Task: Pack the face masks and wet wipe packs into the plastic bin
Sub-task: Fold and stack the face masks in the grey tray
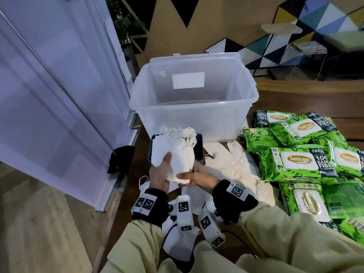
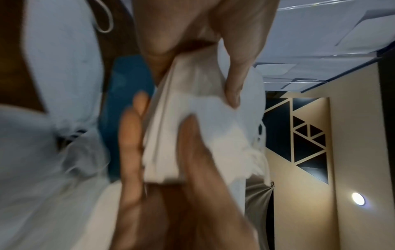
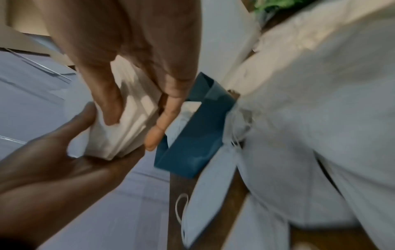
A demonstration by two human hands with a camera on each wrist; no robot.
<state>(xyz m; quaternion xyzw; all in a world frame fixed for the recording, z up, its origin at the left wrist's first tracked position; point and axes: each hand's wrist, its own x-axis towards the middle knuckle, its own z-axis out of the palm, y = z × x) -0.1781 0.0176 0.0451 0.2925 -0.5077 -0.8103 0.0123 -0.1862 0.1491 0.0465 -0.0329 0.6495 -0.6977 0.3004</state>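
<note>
A stack of white face masks (image 1: 173, 156) is held upright just in front of the clear plastic bin (image 1: 194, 107), which looks empty. My left hand (image 1: 163, 168) grips the stack's left side, thumb on its front. My right hand (image 1: 189, 174) grips its lower end from the right. In the left wrist view the mask stack (image 2: 162, 143) sits between my left hand's fingers (image 2: 130, 135) and thumb. In the right wrist view, the mask stack (image 3: 128, 126) hangs over a blue box (image 3: 192, 143). Green wet wipe packs (image 1: 299, 160) lie piled at the right.
Loose white masks (image 1: 236, 164) lie on the wooden table between the blue box (image 1: 199, 146) and the wipes, with more masks (image 1: 177, 241) near my sleeves. A glass partition (image 1: 59, 85) stands left, and a black cloth (image 1: 120, 160) hangs at the table's left edge.
</note>
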